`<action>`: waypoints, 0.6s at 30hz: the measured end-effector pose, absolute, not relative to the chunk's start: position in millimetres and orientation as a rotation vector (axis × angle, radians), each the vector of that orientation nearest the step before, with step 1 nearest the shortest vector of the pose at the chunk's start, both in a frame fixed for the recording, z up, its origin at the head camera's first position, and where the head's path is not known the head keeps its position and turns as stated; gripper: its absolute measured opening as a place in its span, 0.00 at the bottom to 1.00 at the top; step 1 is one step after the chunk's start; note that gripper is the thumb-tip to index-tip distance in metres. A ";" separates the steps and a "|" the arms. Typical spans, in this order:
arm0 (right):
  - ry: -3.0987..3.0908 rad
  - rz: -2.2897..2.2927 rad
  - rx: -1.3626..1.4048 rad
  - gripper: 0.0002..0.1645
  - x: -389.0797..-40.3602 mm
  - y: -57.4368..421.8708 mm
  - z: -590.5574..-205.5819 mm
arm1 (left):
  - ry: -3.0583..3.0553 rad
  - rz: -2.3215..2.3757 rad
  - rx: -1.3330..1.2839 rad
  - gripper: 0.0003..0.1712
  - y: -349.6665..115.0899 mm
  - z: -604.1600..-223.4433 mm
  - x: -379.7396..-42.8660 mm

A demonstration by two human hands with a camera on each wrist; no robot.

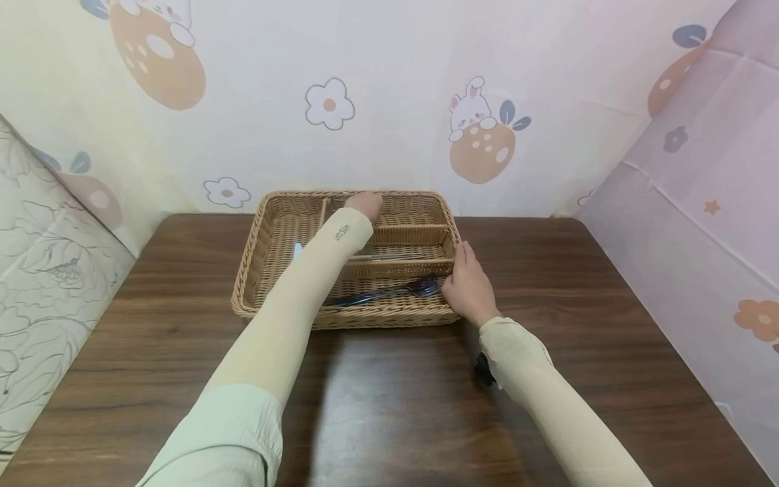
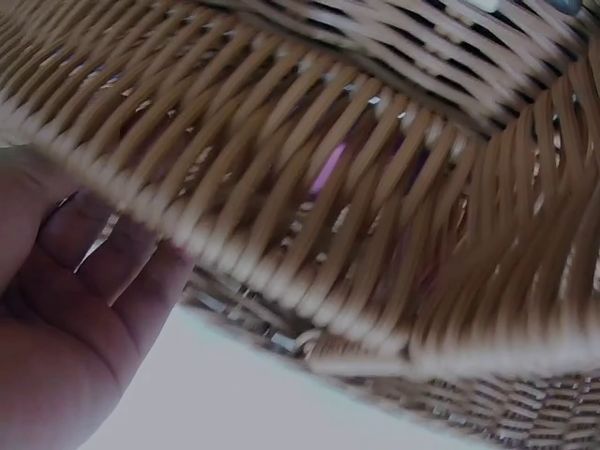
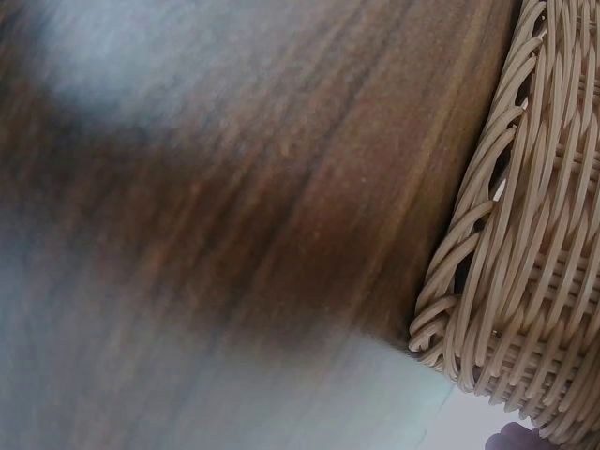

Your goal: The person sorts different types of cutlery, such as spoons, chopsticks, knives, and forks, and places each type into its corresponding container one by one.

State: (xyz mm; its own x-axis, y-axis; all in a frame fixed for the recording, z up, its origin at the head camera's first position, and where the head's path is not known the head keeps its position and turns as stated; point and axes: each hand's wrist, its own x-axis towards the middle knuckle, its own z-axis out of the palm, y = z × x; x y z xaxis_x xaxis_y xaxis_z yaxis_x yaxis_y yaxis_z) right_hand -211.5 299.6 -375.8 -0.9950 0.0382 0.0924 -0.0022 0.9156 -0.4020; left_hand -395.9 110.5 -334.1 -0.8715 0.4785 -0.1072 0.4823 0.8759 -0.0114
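Observation:
A tan wicker basket (image 1: pixel 246 270) with dividers stands on the brown table. My left hand (image 1: pixel 365 205) reaches across it to the far compartment, close to the back rim. In the left wrist view, the fingers (image 2: pixel 112 258) bend behind a wicker edge; the fingertips, and anything they hold, are hidden. My right hand (image 1: pixel 470 285) grips the basket's right rim near the front corner. A dark shiny fork (image 1: pixel 422 286) lies in the front compartment, its handle pointing left. Thin silvery utensils (image 1: pixel 398 256) lie in the middle compartment.
A light blue object (image 1: pixel 297 251) shows in the left compartment, partly behind my left sleeve. The dark wood table (image 1: pixel 548 270) extends around the basket. A patterned curtain (image 1: pixel 389 155) hangs just behind it, with more fabric at both sides.

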 end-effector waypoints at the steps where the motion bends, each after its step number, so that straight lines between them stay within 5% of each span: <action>1: -2.975 0.629 -0.027 0.40 -211.4 299.6 -375.8 | 2.952 -0.055 0.763 0.10 110.0 -330.9 -395.0; 18: -2.942 0.672 0.032 0.40 -212.9 304.3 -374.9 | 2.900 0.288 1.070 0.09 50.9 -253.1 -328.0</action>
